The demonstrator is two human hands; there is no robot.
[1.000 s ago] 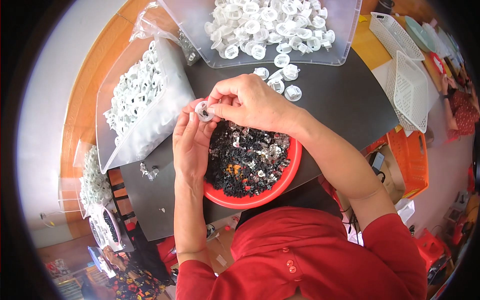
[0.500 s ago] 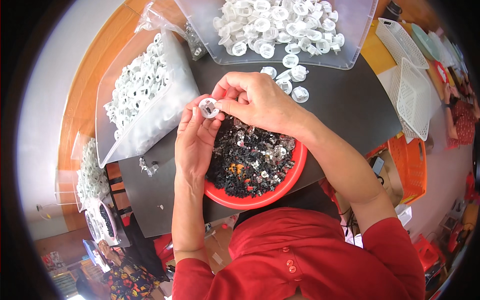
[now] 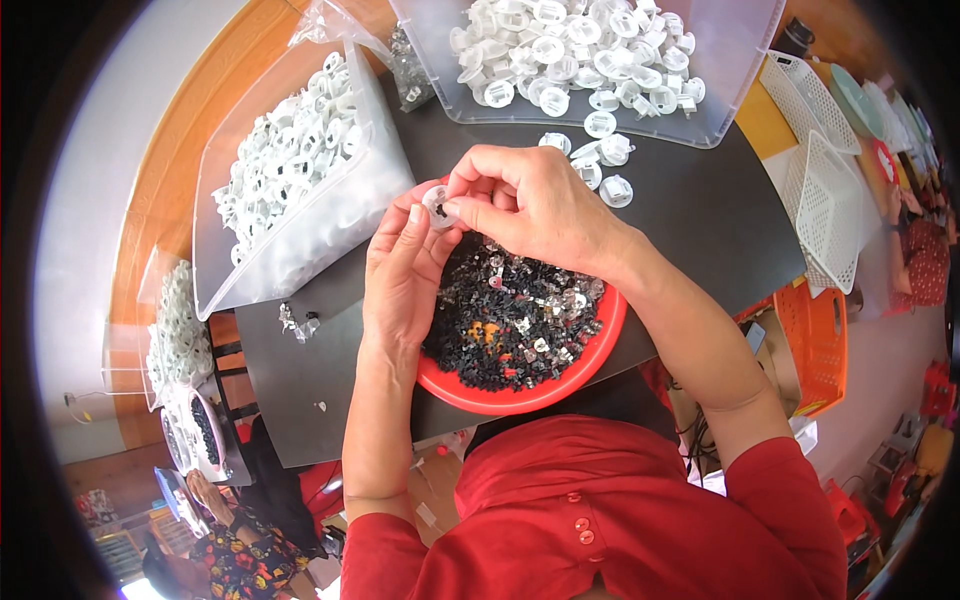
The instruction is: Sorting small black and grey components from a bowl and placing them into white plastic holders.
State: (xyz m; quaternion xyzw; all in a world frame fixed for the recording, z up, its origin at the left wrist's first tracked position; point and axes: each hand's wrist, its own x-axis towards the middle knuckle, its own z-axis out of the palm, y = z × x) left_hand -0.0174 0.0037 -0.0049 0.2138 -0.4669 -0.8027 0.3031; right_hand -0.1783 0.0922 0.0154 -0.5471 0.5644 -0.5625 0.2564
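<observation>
Above the left edge of a red basin (image 3: 520,402), my left hand (image 3: 398,270) grips a round white plastic part (image 3: 433,204) between thumb and fingers. My right hand (image 3: 545,205) has its fingers curled and its thumb pressed against the part's right side. A small dark piece shows in the part's centre, close to that thumb. Small black plastic pieces (image 3: 470,350) fill the basin, mixed with clear and metallic bits and a few orange ones. Several loose round white parts (image 3: 616,191) lie on the dark table beyond my right hand.
A clear tub (image 3: 735,100) of round white parts stands at the back. Another translucent bin (image 3: 340,235) of white parts is at left, beside small bits (image 3: 298,324). White baskets (image 3: 828,215) and an orange crate (image 3: 815,345) stand right. A person (image 3: 240,535) sits lower left.
The whole view has shifted slightly. The white part has tilted in my left hand, and my right thumb now covers more of its middle.
</observation>
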